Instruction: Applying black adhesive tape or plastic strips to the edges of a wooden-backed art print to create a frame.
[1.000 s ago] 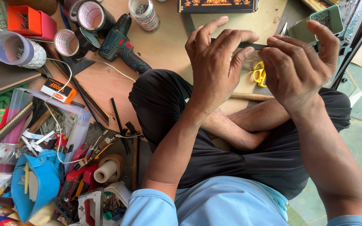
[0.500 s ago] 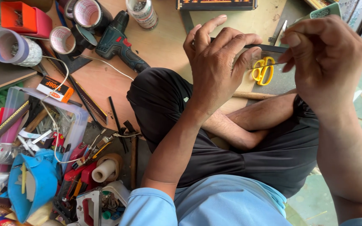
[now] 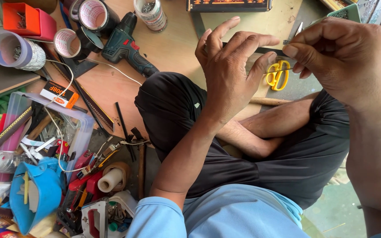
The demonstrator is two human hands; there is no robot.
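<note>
Far left: lay a clear plastic box (image 3: 73,132) crammed with tools, a blue cap (image 3: 38,191) below it.
Carton: sat small, flat, orange and white (image 3: 58,94), beside the box's upper corner.
Tape rolls: stood at top left (image 3: 94,14), near the dark green drill (image 3: 126,46).
Jar: stood clear, white-labelled (image 3: 151,14), at the top edge.
Left hand: was raised, fingers spread and half curled (image 3: 230,72), thumb and forefinger pinched on a thin dark strip (image 3: 270,51).
Scissors: lay yellow-handled (image 3: 278,75) on the floor just past the thumb.
Right hand: was loosely fisted (image 3: 345,61), fingertips closed on the strip's other end.
Change: had drifted slightly rightward and lower than half a second before.
</note>
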